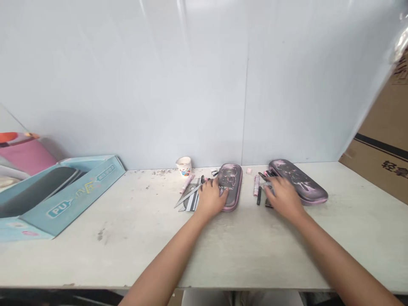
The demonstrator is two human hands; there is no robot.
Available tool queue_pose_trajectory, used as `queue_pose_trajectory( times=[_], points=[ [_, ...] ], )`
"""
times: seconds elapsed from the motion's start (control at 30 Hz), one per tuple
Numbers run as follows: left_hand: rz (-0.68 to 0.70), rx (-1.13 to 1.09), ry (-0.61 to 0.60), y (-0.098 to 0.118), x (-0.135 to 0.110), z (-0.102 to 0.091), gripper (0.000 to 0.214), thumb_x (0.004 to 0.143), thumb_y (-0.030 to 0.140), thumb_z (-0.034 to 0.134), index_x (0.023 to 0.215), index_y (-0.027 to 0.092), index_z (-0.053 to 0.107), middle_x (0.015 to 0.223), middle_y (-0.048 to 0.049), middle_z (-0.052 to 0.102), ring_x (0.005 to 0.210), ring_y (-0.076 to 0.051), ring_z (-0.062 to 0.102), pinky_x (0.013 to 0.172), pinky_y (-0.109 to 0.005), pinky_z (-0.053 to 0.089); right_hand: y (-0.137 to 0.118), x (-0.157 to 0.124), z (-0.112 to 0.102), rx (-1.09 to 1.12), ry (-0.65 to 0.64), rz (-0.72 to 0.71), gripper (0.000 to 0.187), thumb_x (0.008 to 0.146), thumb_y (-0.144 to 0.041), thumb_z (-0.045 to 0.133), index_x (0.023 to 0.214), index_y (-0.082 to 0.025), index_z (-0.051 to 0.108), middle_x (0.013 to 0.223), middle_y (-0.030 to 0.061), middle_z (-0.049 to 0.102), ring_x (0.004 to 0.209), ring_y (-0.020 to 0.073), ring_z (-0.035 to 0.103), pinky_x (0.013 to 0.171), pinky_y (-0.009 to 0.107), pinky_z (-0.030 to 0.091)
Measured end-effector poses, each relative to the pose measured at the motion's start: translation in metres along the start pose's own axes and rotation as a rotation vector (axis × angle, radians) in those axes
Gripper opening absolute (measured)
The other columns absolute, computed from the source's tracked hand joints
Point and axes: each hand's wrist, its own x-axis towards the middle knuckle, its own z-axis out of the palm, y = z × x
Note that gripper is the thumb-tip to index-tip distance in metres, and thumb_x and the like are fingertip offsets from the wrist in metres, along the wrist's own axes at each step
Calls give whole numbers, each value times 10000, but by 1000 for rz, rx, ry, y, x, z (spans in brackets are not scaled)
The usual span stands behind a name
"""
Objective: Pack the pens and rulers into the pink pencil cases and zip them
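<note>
My left hand (212, 197) lies with its fingers spread between a dark pencil case (231, 182) with pink trim and a small heap of stationery. Beneath and beside those fingers are a striped black-and-white flat piece (192, 199), a clear pointed ruler (183, 202) and a pink marker (186, 184). My right hand (282, 196) reaches over several pens, fingers apart, against a second dark pencil case (299, 182). Left of it lie a pink patterned tube (256, 185) and a black pen (259, 196). The right fingertips partly cover small items there.
A paper cup (184, 166) stands by the wall, and a small pink block (249, 171) lies between the cases. At left is a light blue open box (86, 191) with a dark rounded object inside. A cardboard box (379, 140) stands at right.
</note>
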Motion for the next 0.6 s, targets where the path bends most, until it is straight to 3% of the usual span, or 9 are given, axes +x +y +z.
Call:
queue_pose_trajectory(
  times=[0.1, 0.2, 0.3, 0.43, 0.53, 0.6],
  points=[
    [3, -27, -11, -12, -4, 9, 550, 846, 493, 331, 1258, 141, 421, 1168, -180, 554, 1148, -326, 448, 971, -525, 251, -52, 9, 13, 131, -257, 24, 473, 878, -460, 278, 1182, -155, 475, 940, 125, 648, 886, 251, 593, 739, 335, 403],
    [27, -102, 46, -17, -8, 16, 553, 839, 477, 367, 1257, 118, 418, 1171, -188, 551, 1158, -321, 444, 1004, -540, 193, -83, 17, 27, 191, -361, 128, 542, 870, -504, 262, 1195, -105, 433, 895, 163, 659, 833, 285, 624, 695, 358, 418],
    [116, -308, 84, -21, -8, 14, 611, 813, 436, 448, 1308, 97, 335, 1264, -195, 475, 1218, -304, 389, 1023, -495, 224, -90, 17, 36, 332, -256, 156, 527, 867, -467, 310, 1241, -101, 368, 991, 176, 640, 905, 285, 614, 758, 384, 428],
    [148, -709, 245, -18, -10, -2, 711, 775, 396, 545, 1354, 139, 222, 1330, -165, 396, 1217, -248, 400, 989, -398, 332, -87, 9, 40, 664, 50, 50, 522, 851, -401, 404, 1306, -187, 264, 1220, 140, 527, 1042, 227, 555, 835, 384, 444],
    [73, -867, 324, -11, -14, -19, 643, 770, 383, 571, 1313, 184, 292, 1200, -115, 519, 1065, -216, 527, 883, -355, 420, -90, 3, 40, 755, 200, -115, 560, 836, -353, 455, 1324, -198, 228, 1292, 150, 443, 1087, 214, 515, 858, 394, 452],
    [85, -832, 338, -9, -18, -28, 518, 766, 374, 580, 1221, 194, 411, 1074, -79, 587, 957, -203, 570, 807, -329, 449, -92, 0, 38, 689, 242, -209, 524, 836, -317, 461, 1308, -198, 266, 1283, 144, 437, 1117, 218, 480, 900, 421, 429]
  ],
)
